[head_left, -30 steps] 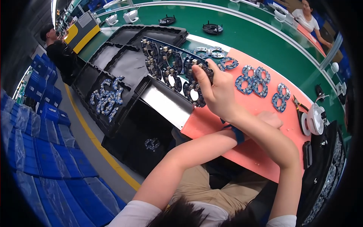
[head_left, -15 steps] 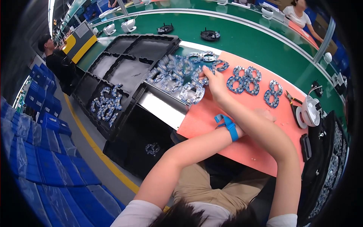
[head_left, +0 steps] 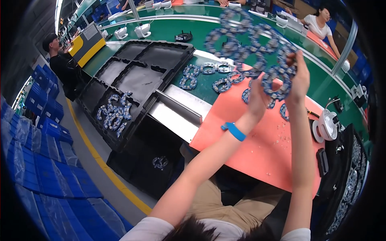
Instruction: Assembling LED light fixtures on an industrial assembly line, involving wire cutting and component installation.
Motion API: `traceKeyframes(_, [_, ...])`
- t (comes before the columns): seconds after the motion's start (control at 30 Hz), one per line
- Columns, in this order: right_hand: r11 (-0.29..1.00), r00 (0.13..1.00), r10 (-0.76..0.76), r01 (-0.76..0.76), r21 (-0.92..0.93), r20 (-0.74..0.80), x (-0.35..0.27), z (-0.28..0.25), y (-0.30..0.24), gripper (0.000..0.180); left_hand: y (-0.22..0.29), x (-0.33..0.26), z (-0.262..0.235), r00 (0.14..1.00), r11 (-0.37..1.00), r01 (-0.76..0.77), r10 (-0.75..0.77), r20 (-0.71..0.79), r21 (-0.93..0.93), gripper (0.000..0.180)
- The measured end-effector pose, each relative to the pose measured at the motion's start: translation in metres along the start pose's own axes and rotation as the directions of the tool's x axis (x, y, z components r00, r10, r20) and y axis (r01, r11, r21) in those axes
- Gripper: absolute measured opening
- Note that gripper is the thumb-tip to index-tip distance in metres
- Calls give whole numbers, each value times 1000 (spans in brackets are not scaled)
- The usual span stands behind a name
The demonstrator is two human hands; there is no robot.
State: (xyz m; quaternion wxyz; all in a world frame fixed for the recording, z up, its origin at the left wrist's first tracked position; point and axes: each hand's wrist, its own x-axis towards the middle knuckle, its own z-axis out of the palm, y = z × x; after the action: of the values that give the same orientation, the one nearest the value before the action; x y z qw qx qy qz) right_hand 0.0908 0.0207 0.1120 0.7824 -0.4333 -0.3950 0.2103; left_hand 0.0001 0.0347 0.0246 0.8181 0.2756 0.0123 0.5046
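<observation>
On my feed R hand [head_left: 299, 80] grips the PCB panel [head_left: 260, 61] at its R end, above far edge of mat [head_left: 263, 144]; L hand [head_left: 258, 99] alongside, can't tell if closed. Lopsided support could flex/crack it.

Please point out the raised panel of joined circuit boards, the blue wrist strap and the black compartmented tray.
Panel of joined circuit boards [head_left: 250, 42]: head view, blurred boards near its middle.
Blue wrist strap [head_left: 235, 132]: head view, its band.
Black compartmented tray [head_left: 167, 56]: head view, bare compartment floor.
</observation>
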Motion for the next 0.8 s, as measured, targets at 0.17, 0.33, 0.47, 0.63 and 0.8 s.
traceKeyframes(0.17, [960,998,52,-45,-275,18,-7,-29,-4,35,42,6,-3,980,955,-97,140,140,-279,68])
traceKeyframes(0.33, [284,674,-642,651,-704,365,-33,4,-14,41,32,12,-18,991,986,-133,131,-30,-102,26])
traceKeyframes(0.47, [152,355,-346,934,-322,868,-102,83,27,29,41,2,-17,986,995,-101,98,-137,-16,32])
traceKeyframes(0.63, [188,240,-232,962,-199,943,-160,115,73,41,13,9,-9,999,995,-36,35,-13,-94,29])
traceKeyframes(0.8, [103,302,-108,951,-291,947,-164,102,63,30,8,21,-30,990,988,-33,13,-139,-148,20])
